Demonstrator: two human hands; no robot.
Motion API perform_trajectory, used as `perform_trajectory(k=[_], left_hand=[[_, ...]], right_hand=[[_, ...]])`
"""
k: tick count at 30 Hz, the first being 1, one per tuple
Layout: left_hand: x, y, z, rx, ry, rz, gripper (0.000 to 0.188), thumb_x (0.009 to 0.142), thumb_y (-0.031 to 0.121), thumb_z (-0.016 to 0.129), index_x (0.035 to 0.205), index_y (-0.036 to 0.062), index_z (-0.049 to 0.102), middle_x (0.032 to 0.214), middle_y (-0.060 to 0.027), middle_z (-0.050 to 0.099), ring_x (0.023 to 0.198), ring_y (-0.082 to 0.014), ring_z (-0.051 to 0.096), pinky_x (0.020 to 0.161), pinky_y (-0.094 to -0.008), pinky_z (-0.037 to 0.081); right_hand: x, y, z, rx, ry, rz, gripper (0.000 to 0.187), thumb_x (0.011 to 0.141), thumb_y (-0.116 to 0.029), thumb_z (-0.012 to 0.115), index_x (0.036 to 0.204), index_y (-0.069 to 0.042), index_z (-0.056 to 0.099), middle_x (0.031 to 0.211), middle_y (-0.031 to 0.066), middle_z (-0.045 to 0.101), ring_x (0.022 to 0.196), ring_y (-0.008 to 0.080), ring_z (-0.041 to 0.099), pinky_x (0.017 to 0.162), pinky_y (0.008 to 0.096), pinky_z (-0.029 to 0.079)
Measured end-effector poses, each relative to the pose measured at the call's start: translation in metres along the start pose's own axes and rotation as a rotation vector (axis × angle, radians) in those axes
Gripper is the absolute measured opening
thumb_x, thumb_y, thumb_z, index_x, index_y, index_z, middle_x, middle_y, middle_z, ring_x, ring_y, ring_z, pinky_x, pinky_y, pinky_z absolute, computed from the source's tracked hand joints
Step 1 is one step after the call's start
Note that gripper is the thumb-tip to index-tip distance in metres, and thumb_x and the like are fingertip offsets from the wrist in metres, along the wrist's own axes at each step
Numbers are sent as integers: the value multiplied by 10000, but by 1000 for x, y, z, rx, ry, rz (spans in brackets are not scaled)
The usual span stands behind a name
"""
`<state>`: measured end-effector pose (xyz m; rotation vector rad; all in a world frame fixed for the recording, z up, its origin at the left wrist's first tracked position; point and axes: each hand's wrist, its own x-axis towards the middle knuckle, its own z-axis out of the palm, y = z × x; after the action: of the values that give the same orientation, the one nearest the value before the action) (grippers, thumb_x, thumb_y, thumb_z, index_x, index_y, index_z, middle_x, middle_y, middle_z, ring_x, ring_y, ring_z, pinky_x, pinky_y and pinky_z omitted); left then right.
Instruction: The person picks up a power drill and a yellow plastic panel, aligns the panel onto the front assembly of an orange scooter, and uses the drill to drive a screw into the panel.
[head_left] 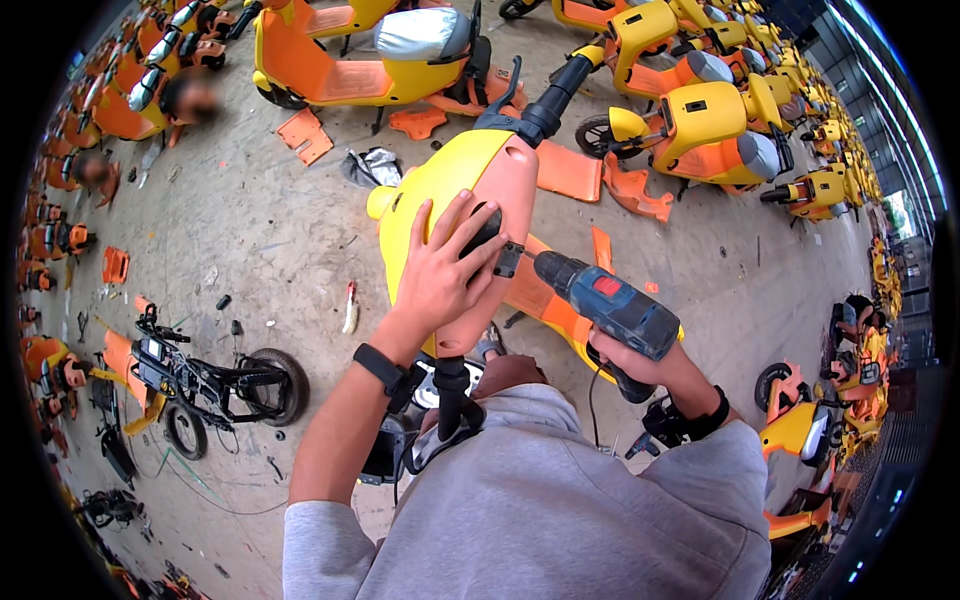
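Observation:
My left hand (pixel 440 265) lies spread on the yellow and orange front housing (pixel 510 185) of a scooter, its fingers beside a dark oval part (pixel 484 228). In my right hand (pixel 632 362) is a dark blue cordless drill (pixel 622 305), gripped by its handle. The drill's front end points left at a small black bracket (pixel 508 260) on the housing's orange face; whether the tip touches a screw is too small to tell. A black handlebar grip (pixel 560 95) sticks out at the far end of the housing, and another (pixel 450 385) points toward me.
A yellow and orange scooter (pixel 350 80) stands ahead, with more rows to the right. Loose orange panels (pixel 570 170) lie on the concrete floor. A stripped black scooter frame (pixel 220 385) rests at left. Other people crouch at far left and far right.

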<state>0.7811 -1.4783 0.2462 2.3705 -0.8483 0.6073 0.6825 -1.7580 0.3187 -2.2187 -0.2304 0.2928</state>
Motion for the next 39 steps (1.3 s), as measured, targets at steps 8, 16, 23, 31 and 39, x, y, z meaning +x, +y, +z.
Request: perform_trajectory(k=[8,16,23,31,39], left_hand=[[0,-1,1,-1,11,0,326,818,182,709,1141,226,724,1433,-33,536,1387,-334,411,1142,-561,247],[1,1,-1,7,31,8,288,825,198,712,1113,202,719,1404,-19,546,1392,-297,413,1133,-575,269],[0,0,-1,7,24,1,319,817,185,711,1134,224,728,1420,-31,547,1381,-332,420,1142,-555,256],[0,0,-2,4,32,6,309,817,188,710,1124,216,728,1408,-32,553,1383,-325,417,1142,-552,258],[0,1,-1,1,21,-1,296,825,193,704,1119,211,732,1414,-35,548,1384,-327,413,1141,-556,252]], right_hand=[[-3,12,2,-30,23,9,230,805,-185,715,1009,-87,674,863,102,700,812,298,680,760,397,530],[-3,10,1,-42,13,11,210,814,-179,704,999,-88,668,811,86,686,751,270,671,726,387,527],[-3,2,-1,121,-35,138,93,858,-107,659,935,-61,633,708,28,637,615,133,616,627,312,507],[-2,1,-3,218,-83,193,84,862,-3,629,932,-27,589,760,17,612,624,105,601,620,281,505],[-1,0,-6,309,-71,223,64,863,-60,641,918,-37,619,747,14,630,624,102,614,599,286,503]])
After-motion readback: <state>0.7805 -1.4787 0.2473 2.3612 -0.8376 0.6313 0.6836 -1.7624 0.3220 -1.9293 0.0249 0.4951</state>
